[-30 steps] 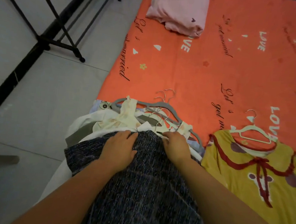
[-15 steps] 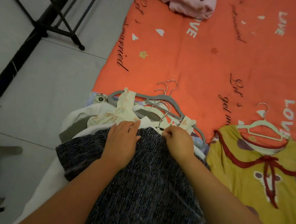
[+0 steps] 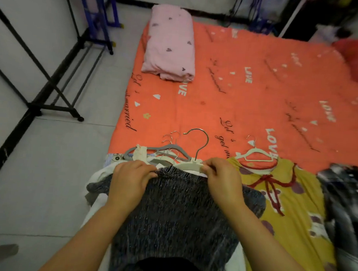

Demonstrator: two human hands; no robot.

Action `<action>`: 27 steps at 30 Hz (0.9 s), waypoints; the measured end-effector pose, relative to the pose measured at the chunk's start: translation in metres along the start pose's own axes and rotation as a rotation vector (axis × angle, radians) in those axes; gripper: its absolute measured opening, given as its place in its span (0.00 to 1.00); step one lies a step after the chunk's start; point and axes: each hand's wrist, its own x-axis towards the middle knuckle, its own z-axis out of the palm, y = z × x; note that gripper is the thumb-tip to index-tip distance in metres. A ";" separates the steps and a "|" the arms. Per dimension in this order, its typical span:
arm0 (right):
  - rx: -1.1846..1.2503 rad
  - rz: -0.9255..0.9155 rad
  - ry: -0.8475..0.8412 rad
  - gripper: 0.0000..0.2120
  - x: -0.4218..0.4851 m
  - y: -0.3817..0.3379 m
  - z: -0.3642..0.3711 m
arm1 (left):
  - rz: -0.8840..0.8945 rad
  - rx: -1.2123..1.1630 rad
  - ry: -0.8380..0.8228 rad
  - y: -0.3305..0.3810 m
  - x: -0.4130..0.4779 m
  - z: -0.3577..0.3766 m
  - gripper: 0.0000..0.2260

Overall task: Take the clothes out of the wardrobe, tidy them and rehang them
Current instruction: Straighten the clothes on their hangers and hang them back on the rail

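A dark speckled knit garment [image 3: 175, 214] lies on top of a pile of clothes on hangers [image 3: 151, 154] at the near edge of an orange blanket [image 3: 228, 109]. My left hand [image 3: 129, 180] grips the garment's top edge. My right hand [image 3: 223, 180] pinches the shoulder of a cream hanger [image 3: 191, 164], whose metal hook stands up above the pile. To the right lies a yellow dress [image 3: 295, 205] with red trim, on a pale hanger [image 3: 254, 154].
A folded pink blanket [image 3: 171, 44] sits at the far left of the orange blanket. A black metal rack [image 3: 57, 90] stands on the tiled floor to the left. A dark plaid garment [image 3: 349, 208] lies at the right edge. More racks stand at the back.
My right hand has lifted a cream hanger out of the pile, so its hook stands up. My left hand has gathered the dark garment's top edge. The camera has tilted up.
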 end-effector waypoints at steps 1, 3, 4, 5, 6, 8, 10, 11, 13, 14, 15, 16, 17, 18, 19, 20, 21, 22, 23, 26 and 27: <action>-0.012 -0.012 0.035 0.06 -0.010 -0.008 -0.012 | 0.034 -0.005 0.030 0.005 -0.002 -0.012 0.04; -0.032 -0.023 0.122 0.06 -0.029 -0.024 -0.035 | 0.094 -0.002 0.080 0.015 -0.007 -0.037 0.04; -0.042 -0.024 0.173 0.05 -0.039 -0.030 -0.046 | 0.115 -0.002 0.096 0.018 -0.010 -0.048 0.05; -0.057 -0.021 0.220 0.05 -0.049 -0.035 -0.056 | 0.134 -0.003 0.108 0.022 -0.013 -0.059 0.07; -0.075 -0.013 0.258 0.05 -0.059 -0.039 -0.066 | 0.155 -0.003 0.112 0.027 -0.016 -0.067 0.07; -0.088 0.006 0.311 0.05 -0.079 -0.045 -0.083 | 0.189 -0.015 0.093 0.041 -0.020 -0.079 0.06; -0.061 0.029 0.347 0.06 -0.099 -0.046 -0.099 | 0.212 -0.055 0.081 0.064 -0.020 -0.085 0.08; -0.056 0.041 0.353 0.07 -0.109 -0.046 -0.107 | 0.244 -0.081 0.085 0.081 -0.020 -0.087 0.11; -0.071 0.048 0.364 0.07 -0.128 -0.044 -0.121 | 0.384 -0.113 0.121 0.118 -0.024 -0.086 0.15; -0.076 0.052 0.381 0.07 -0.137 -0.042 -0.128 | 0.459 -0.120 0.134 0.140 -0.028 -0.085 0.16; -0.069 0.059 0.404 0.08 -0.146 -0.039 -0.136 | 0.527 -0.128 0.135 0.161 -0.034 -0.084 0.17; -0.053 0.070 0.428 0.09 -0.157 -0.035 -0.144 | 0.588 -0.141 0.126 0.182 -0.040 -0.081 0.18; -0.034 0.083 0.448 0.10 -0.168 -0.029 -0.152 | 0.636 -0.159 0.113 0.199 -0.047 -0.076 0.18; -0.014 0.100 0.466 0.10 -0.180 -0.021 -0.161 | 0.667 -0.179 0.094 0.215 -0.054 -0.071 0.18; 0.002 0.121 0.483 0.09 -0.192 -0.012 -0.170 | 0.690 -0.199 0.078 0.230 -0.060 -0.065 0.19; 0.014 0.140 0.503 0.07 -0.206 -0.001 -0.180 | 0.706 -0.223 0.062 0.245 -0.066 -0.058 0.18; 0.023 0.160 0.527 0.06 -0.220 0.011 -0.189 | 0.717 -0.254 0.043 0.260 -0.073 -0.050 0.17; 0.033 0.179 0.557 0.05 -0.235 0.023 -0.198 | 0.729 -0.286 0.019 0.276 -0.080 -0.044 0.17; 0.045 0.193 0.590 0.05 -0.251 0.036 -0.208 | 0.755 -0.316 -0.002 0.294 -0.089 -0.036 0.16; 0.054 0.222 0.668 0.04 -0.303 0.081 -0.240 | 0.843 -0.375 -0.049 0.355 -0.122 -0.014 0.14; 0.033 0.236 0.675 0.04 -0.322 0.099 -0.250 | 0.858 -0.384 -0.052 0.377 -0.135 -0.006 0.14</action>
